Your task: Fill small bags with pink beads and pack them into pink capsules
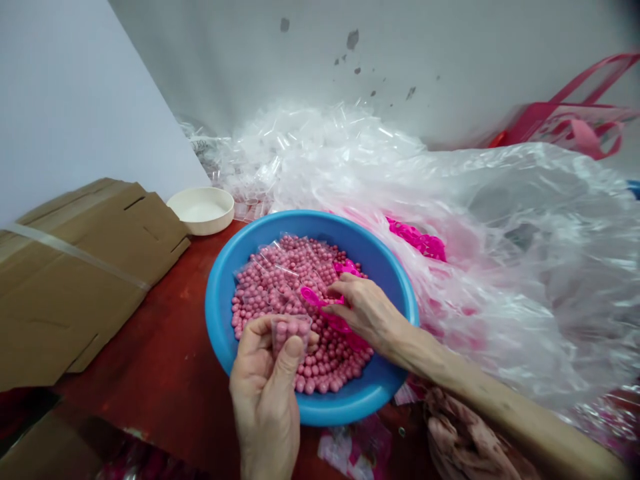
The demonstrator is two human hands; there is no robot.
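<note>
Over the basin [214, 312], left hand [267, 397] grips a bead packet [288, 329] at seven o'clock — right hand [369, 308] pinches pink plastic [311, 297] at three.

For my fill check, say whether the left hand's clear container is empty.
Not empty: pink beads show through the clear container in the left hand. Whether it's brimful, I cannot tell.

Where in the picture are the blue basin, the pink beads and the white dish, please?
Blue basin [345, 411], head view: front rim.
Pink beads [321, 367], head view: loose ones near the front.
White dish [201, 206], head view: inner floor.
</note>
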